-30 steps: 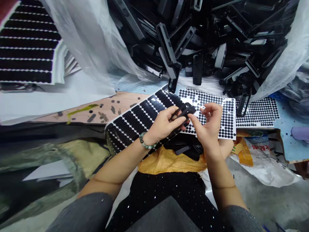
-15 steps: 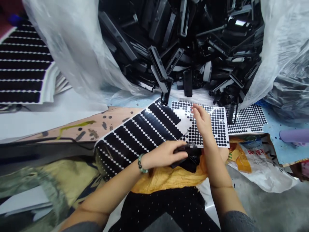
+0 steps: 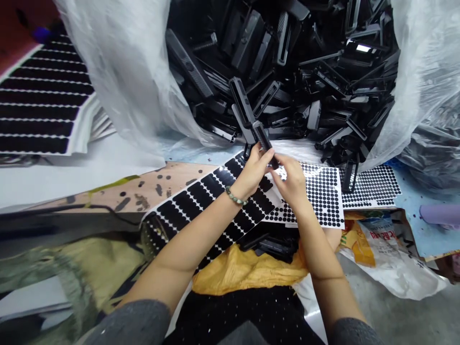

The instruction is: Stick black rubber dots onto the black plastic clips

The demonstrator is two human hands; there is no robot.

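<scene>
**While I hold one black plastic piece (image 3: 264, 140), a deep heap lies beyond**

My left grip (image 3: 251, 172) is closed round the piece, fingers wrapped along it, and my right grip (image 3: 291, 181) pinches its near end, holding it up over the far edge of the sheets. Farther off, the heap of black plastic pieces (image 3: 287, 72) fills the opened plastic sheeting (image 3: 125, 72); judging by its size, most of the work looks left. A small pile of similar pieces (image 3: 269, 244) lies nearer me on the yellow cloth (image 3: 244, 270). The long sticker sheet (image 3: 201, 201) and square sticker sheet (image 3: 323, 191) still carry many black dots. Whether this piece has a dot on it, I cannot tell.
</scene>
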